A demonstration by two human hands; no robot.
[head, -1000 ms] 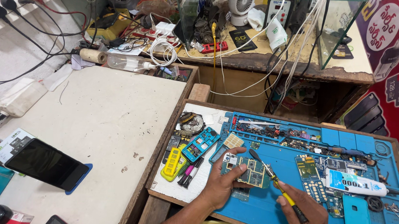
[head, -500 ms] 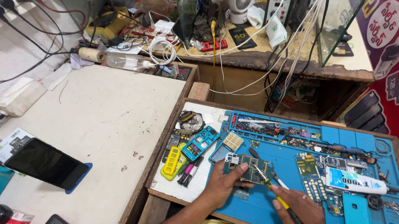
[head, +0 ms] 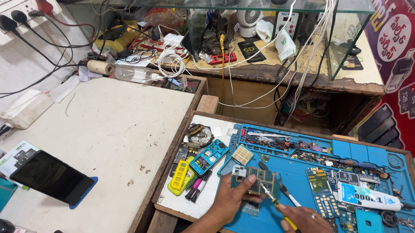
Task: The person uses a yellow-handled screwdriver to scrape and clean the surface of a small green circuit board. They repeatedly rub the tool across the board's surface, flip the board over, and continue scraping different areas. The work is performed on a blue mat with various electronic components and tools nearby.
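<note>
The left hand (head: 234, 200) presses its fingers together on a small green circuit board (head: 256, 182), pinning it flat on the blue work mat (head: 277, 224) near that mat's front left corner. The right hand (head: 311, 226) pinches a yellow-handled screwdriver (head: 283, 215) whose tip touches the board's right edge, beside a pair of tweezers (head: 284, 190) lying on the mat. Left of the mat sit a blue phone frame (head: 208, 156) and a yellow casing (head: 180, 175), and a dark smartphone (head: 52, 176) lies well apart on the pale tabletop (head: 117, 126).
</note>
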